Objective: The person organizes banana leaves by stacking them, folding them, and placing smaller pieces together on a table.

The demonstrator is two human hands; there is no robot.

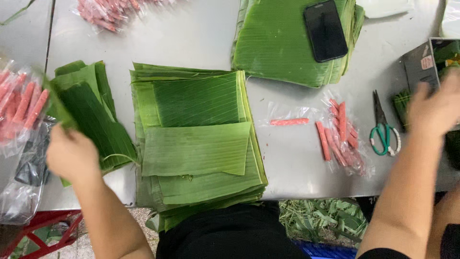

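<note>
While left hand (72, 154) grips leaf (91, 117), table edge (306, 194) near

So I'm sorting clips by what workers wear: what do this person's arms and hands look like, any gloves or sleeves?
Both hands are bare, with no gloves. The left hand and its forearm show no sleeve, watch or band. The right hand is blurred; its forearm is bare too, with a dark short sleeve edge near the upper arm. No rings can be made out.

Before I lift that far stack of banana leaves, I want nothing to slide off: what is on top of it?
A black phone lies flat, screen up, on the far leaf stack. Nothing else shows on top. Whatever lies under the phone or between the leaves is covered.
</note>
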